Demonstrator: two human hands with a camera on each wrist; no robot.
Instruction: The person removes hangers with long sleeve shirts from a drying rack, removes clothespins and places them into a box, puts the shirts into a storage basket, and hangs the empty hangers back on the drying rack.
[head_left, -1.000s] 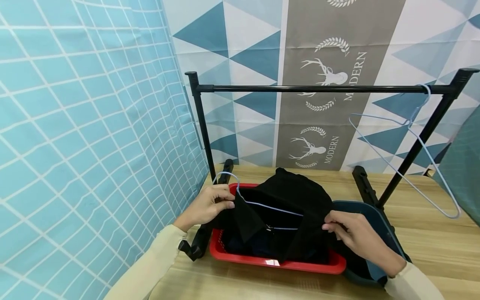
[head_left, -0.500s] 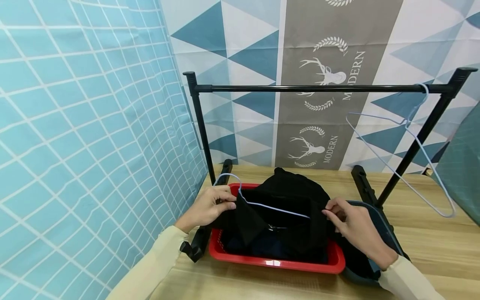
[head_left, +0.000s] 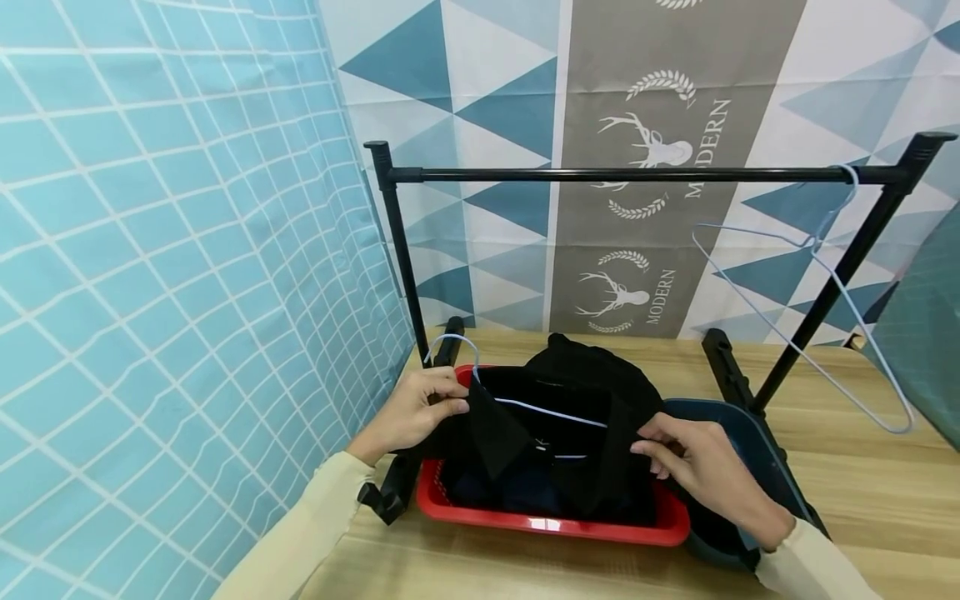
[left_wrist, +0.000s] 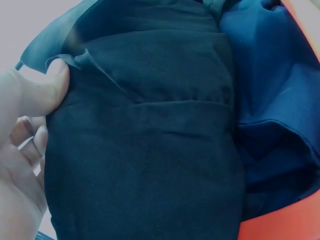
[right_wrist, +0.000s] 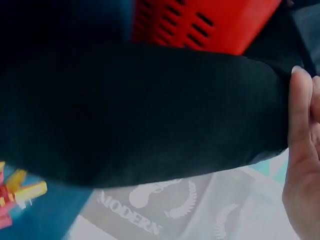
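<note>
A black garment lies bunched over a red basket. Its opening is spread between my two hands, and a light blue wire hanger shows inside. The hanger's hook sticks up beside my left hand, which pinches the garment's left edge between thumb and fingers. My right hand pinches the right edge. In the left wrist view the thumb presses on the black cloth, with dark blue cloth in the basket beyond it. The right wrist view has my fingers at the garment's edge.
A black rail rack stands behind, its feet on the wooden table. Another blue hanger hangs at its right end. A dark blue bin sits right of the basket. Small red and yellow pieces show in the right wrist view.
My right hand has shifted slightly left with the garment's right edge. The hanger's lower bar went out of sight and shows again. My left hand stays nearly in place.
</note>
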